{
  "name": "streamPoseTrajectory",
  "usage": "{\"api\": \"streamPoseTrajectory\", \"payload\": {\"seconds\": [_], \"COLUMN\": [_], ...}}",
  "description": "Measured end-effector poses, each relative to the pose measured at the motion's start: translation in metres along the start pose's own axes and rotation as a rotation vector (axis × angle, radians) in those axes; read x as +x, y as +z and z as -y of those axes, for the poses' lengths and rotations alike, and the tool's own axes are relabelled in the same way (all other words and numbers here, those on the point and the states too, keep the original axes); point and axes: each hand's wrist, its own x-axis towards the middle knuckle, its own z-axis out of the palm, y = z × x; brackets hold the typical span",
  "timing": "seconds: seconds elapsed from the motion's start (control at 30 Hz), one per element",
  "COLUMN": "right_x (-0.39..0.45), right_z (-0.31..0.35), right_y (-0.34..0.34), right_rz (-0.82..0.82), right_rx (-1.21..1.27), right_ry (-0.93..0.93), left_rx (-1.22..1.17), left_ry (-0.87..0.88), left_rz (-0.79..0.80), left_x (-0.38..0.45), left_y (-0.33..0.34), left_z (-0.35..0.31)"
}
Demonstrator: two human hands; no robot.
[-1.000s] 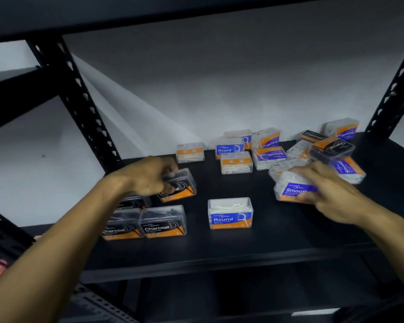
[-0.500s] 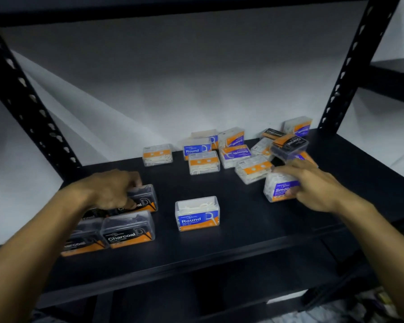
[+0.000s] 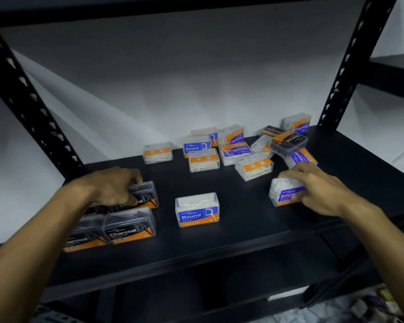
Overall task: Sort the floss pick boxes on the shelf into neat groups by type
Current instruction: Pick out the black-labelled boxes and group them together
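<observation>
While both hands rest on the shelf [image 3: 243, 229], we log: left hand [image 3: 113, 186] curled over a Charcoal box [image 3: 145, 197] at front left, beside two more; right hand [image 3: 317, 190] gripping a Smooth box [image 3: 283, 192] at right; Round box [image 3: 197, 209] standing untouched between.

On the shelf [image 3: 243, 241], four Charcoal boxes [image 3: 128, 227] sit grouped at front left, the left hand [image 3: 113, 186] on the rear one. A single Round box [image 3: 197, 209] stands front centre. The right hand [image 3: 317, 192] grips a Smooth box [image 3: 283, 192] front right. Behind, toward the back right, mixed boxes [image 3: 240, 150] lie clustered, some stacked.
</observation>
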Motion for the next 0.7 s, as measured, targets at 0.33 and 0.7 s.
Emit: {"api": "streamPoseTrajectory", "payload": {"seconds": [0.33,0.7], "right_x": [0.0026,-0.0017], "right_z": [-0.0035,-0.0028], "right_y": [-0.0028,-0.004], "right_rz": [0.03,0.038], "right_rx": [0.002,-0.021], "right_ry": [0.02,0.048], "left_rx": [-0.019,-0.108], "left_ry": [-0.005,-0.003], "left_rz": [-0.007,0.014], "left_x": [-0.0018,-0.0008], "left_y": [0.0023,0.0004], "left_z": [0.0027,0.004]}}
